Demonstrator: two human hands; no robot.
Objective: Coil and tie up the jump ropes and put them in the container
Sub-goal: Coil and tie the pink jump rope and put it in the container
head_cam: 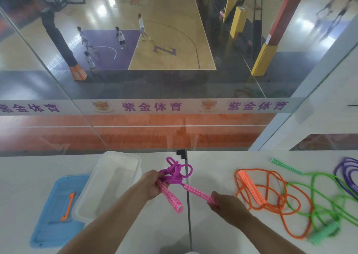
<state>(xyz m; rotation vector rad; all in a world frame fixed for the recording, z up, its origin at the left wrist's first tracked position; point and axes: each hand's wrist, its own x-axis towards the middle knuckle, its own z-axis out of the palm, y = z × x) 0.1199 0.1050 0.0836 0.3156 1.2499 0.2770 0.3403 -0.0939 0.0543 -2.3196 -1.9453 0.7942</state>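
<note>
Pink jump rope is coiled and knotted; your left hand grips the bundle, your right hand pinches one handle. The container at 9 o'clock holds nothing; orange rope, green rope and purple rope at 3 o'clock lie loose.

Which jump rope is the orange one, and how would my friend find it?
Start at the white table and look right of the seam, past the right hand. The orange jump rope lies loose in big loops, tangled with the green jump rope. It alone has flat orange patterned handles lying side by side.
</note>
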